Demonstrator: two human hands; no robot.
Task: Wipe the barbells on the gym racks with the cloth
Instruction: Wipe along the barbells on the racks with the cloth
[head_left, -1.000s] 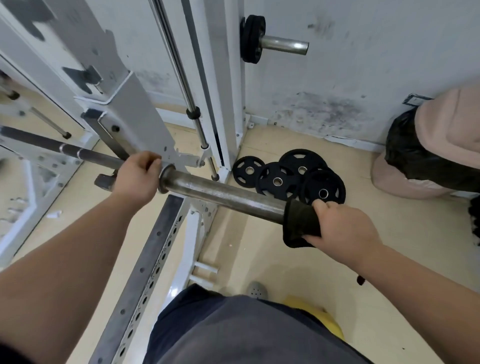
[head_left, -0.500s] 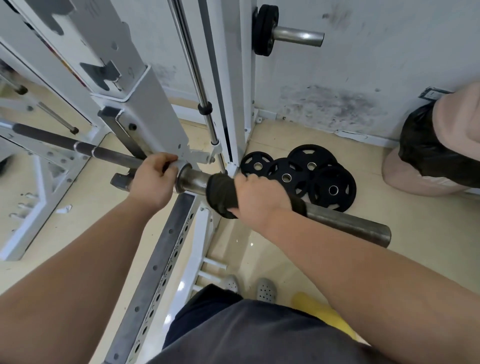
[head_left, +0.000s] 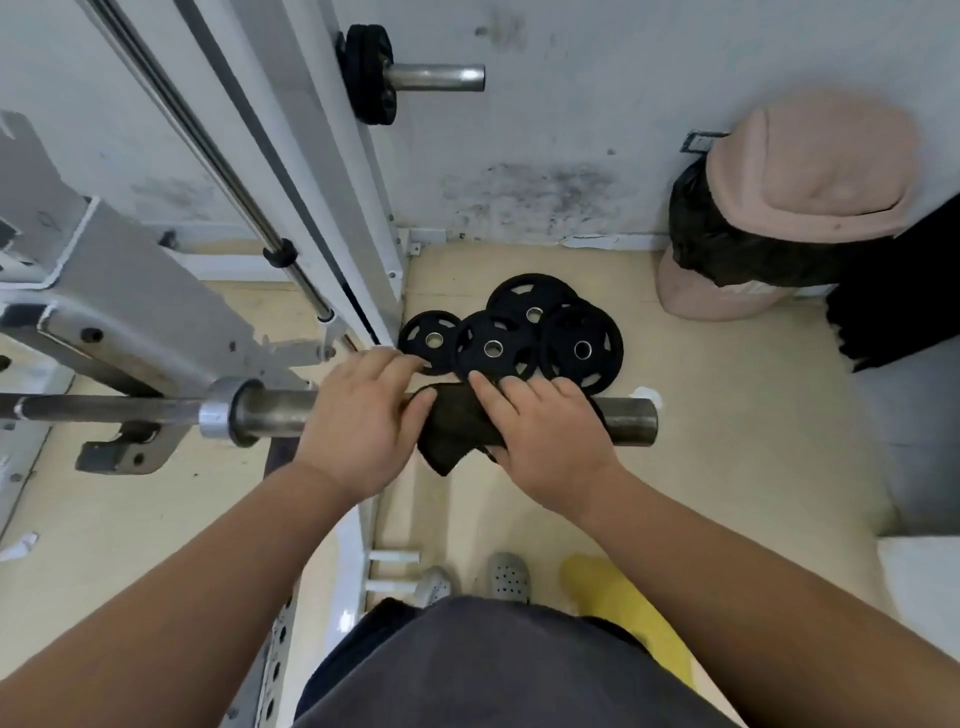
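Observation:
A steel barbell (head_left: 275, 410) lies across the white rack (head_left: 130, 312), its thick sleeve running right to a bare end (head_left: 631, 421). A dark cloth (head_left: 457, 431) is draped over the sleeve. My right hand (head_left: 545, 441) lies on top of the cloth, fingers curled over it and the sleeve. My left hand (head_left: 363, 415) sits on the sleeve just left of the cloth, its thumb touching the cloth's edge. The sleeve beneath both hands is hidden.
Several black weight plates (head_left: 519, 338) lie on the floor behind the sleeve. A rack upright (head_left: 343, 208) and a guide rod (head_left: 249, 208) rise at the left. A plate peg (head_left: 431, 78) sticks out above. A tan bin with a black bag (head_left: 769, 223) stands at the right.
My left hand has moved from the inner collar out along the sleeve to the cloth's left edge. My right hand and the cloth have moved toward the sleeve's end. The camera now looks more straight down.

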